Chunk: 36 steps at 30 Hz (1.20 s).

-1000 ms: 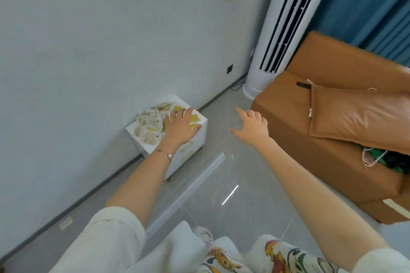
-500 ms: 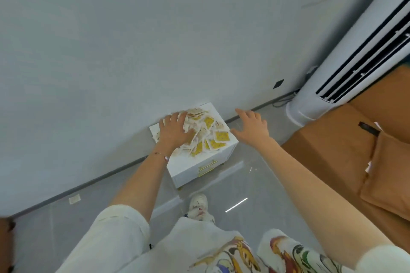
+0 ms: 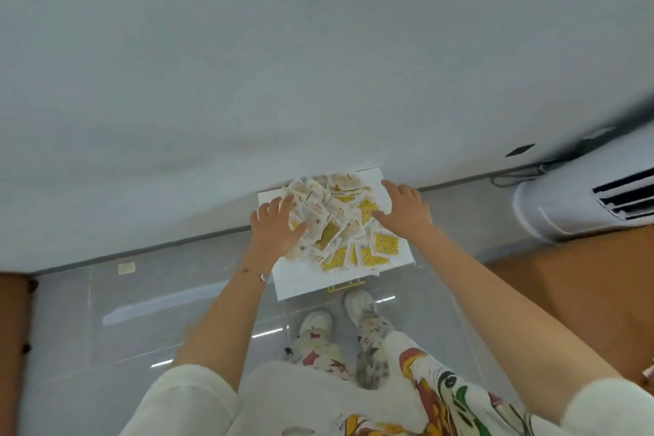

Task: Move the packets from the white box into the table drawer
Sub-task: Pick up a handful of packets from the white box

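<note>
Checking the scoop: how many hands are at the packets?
2. Left hand rests on the left of the packets; right hand at their right edge, above the white box.

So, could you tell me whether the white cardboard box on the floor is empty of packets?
No, a heap of yellow and white packets fills the white cardboard box under the left hand.

Yellow-and-cream packets (image 3: 336, 223) in a white box (image 3: 300, 281), grey floor (image 3: 88, 347), colourful cartoon-print trousers (image 3: 424, 382)
</note>
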Each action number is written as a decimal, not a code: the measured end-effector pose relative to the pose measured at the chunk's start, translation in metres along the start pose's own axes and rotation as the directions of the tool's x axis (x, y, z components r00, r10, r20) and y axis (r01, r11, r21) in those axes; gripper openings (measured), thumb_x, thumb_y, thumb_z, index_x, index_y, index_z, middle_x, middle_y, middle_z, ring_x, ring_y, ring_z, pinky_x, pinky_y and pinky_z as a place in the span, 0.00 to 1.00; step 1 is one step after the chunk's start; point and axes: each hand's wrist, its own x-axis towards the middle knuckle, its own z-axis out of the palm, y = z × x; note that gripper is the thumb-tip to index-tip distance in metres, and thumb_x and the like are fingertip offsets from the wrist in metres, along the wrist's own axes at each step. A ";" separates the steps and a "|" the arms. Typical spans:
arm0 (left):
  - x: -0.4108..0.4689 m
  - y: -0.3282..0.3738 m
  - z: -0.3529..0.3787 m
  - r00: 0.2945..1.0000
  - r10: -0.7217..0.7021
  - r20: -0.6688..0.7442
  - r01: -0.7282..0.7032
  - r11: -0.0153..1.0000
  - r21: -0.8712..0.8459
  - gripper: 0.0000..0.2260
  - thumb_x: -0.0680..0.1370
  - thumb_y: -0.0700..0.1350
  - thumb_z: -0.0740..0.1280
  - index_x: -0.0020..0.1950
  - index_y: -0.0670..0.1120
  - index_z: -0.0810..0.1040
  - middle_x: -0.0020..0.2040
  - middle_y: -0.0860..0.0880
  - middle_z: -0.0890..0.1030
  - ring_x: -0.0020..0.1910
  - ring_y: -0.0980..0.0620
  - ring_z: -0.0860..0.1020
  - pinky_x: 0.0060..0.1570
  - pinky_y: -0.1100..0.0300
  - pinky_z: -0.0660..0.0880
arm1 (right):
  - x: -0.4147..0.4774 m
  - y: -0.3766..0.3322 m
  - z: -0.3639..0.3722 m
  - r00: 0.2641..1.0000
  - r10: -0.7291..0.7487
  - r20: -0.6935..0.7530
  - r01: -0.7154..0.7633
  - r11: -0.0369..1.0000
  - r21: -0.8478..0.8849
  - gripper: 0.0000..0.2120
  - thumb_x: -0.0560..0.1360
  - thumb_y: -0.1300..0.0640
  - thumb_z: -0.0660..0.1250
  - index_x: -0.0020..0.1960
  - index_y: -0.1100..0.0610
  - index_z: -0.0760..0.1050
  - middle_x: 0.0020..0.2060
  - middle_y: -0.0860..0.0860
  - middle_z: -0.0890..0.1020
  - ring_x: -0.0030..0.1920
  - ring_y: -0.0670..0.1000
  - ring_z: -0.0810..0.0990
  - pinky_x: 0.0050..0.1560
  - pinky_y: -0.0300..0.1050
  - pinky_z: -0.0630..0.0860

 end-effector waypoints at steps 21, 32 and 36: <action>0.144 -0.100 0.235 0.911 -0.408 0.066 0.401 0.836 -0.375 0.40 0.68 0.48 0.76 0.76 0.51 0.59 0.75 0.44 0.60 0.72 0.40 0.60 0.67 0.42 0.64 | 0.312 0.040 0.209 0.968 0.194 0.162 -0.228 0.947 0.228 0.34 0.78 0.41 0.60 0.78 0.54 0.54 0.72 0.60 0.65 0.71 0.63 0.64 0.69 0.59 0.62; 0.129 -0.081 0.227 0.858 -0.514 -0.008 0.492 0.826 -0.274 0.28 0.71 0.50 0.74 0.67 0.46 0.70 0.60 0.43 0.71 0.60 0.43 0.66 0.60 0.51 0.65 | 0.328 0.039 0.200 0.945 0.275 0.178 -0.327 0.789 0.520 0.30 0.72 0.52 0.73 0.70 0.59 0.67 0.63 0.57 0.77 0.62 0.58 0.76 0.63 0.52 0.73; 0.124 -0.082 0.229 0.858 -0.514 0.008 0.486 0.806 -0.337 0.24 0.71 0.46 0.74 0.64 0.45 0.72 0.62 0.44 0.70 0.61 0.43 0.66 0.61 0.52 0.64 | 0.332 0.044 0.190 0.936 0.197 0.291 -0.338 0.734 0.589 0.07 0.72 0.58 0.73 0.48 0.60 0.78 0.42 0.54 0.80 0.46 0.54 0.79 0.49 0.48 0.76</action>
